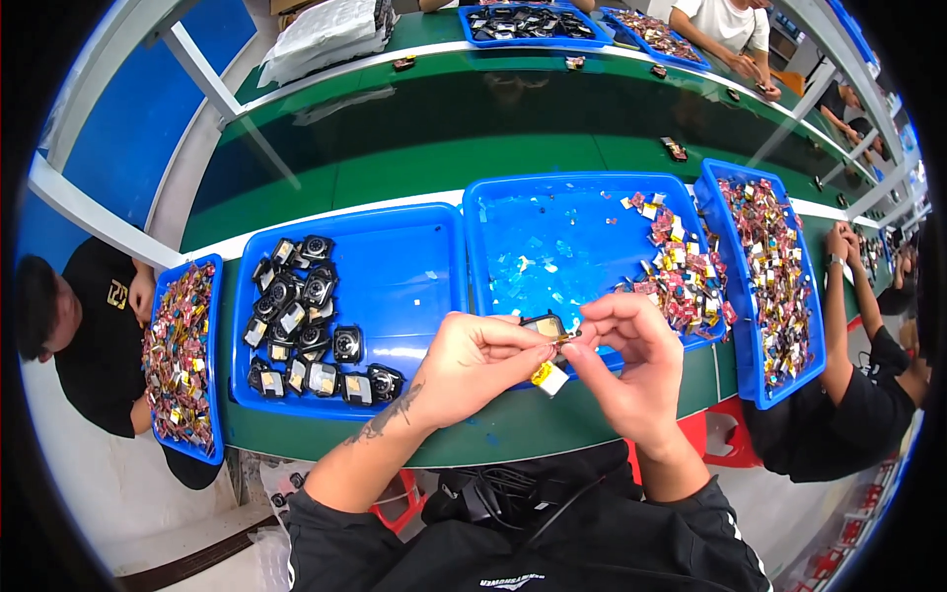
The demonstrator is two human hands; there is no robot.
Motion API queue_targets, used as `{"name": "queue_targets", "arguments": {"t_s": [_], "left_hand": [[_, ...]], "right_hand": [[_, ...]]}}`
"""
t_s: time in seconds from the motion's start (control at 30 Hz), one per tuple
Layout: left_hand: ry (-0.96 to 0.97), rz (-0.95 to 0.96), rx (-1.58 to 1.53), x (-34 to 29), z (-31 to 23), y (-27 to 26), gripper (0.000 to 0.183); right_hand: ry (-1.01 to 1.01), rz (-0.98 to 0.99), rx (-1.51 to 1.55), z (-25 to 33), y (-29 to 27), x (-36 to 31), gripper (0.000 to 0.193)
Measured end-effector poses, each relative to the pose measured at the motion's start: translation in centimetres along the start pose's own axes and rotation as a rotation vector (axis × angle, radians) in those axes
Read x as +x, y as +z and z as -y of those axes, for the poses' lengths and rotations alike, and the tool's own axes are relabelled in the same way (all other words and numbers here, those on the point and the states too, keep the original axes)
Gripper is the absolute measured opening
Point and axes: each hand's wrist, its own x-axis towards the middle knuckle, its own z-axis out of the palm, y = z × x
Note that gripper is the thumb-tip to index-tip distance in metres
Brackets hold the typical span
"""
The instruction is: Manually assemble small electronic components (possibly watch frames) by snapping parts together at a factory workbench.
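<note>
In front of my body, over the near edge of the blue trays, my left hand (pixel 483 357) pinches a small black watch case (pixel 545 324). A white battery with yellow tape (pixel 549 378) hangs just below the fingertips. My right hand (pixel 636 360) meets it from the other side, its thumb and forefinger closed at the case's edge; what they grip is too small to make out. Beyond the hands lies a blue tray (pixel 475 247) with scraps of blue film on its left and a heap of small red boards and batteries (pixel 681 281) on its right.
A second blue tray (pixel 414 219) on the left holds several black watch cases (pixel 316 286). Narrow blue bins of small red parts stand at the far left (pixel 181 360) and right (pixel 774 281). A green conveyor belt (pixel 395 148) runs behind. Co-workers sit on both sides and across.
</note>
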Motion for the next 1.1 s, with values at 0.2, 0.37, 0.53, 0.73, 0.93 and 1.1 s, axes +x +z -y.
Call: {"name": "queue_targets", "arguments": {"t_s": [0.2, 0.37, 0.53, 0.73, 0.93, 1.1], "left_hand": [[0.176, -0.061, 0.135, 0.1, 0.0, 0.9, 0.028], [0.14, -0.107, 0.097, 0.0, -0.3, 1.3, 0.031], [0.227, -0.1, 0.217, 0.2, 0.1, 1.3, 0.034], [0.202, -0.226, 0.075, -0.2, 0.6, 1.5, 0.053], [0.399, -0.352, 1.105, -1.6, -2.3, -3.8, 0.044], [0.059, -0.484, 1.786, -7.7, -4.3, -9.2, 0.037]], "right_hand": [[0.043, -0.078, -0.025, -0.7, 0.7, -0.2, 0.035], [0.024, -0.069, -0.15, -0.4, 0.4, 0.2, 0.039], [0.07, -0.068, -0.223, -0.2, 0.5, 0.6, 0.043], [0.062, -0.002, -0.188, -1.5, 1.6, 1.1, 0.047], [0.029, 0.18, -0.397, -4.9, -1.8, 11.7, 0.039], [0.121, -0.058, -0.854, -13.4, -6.0, 25.1, 0.06]]}}
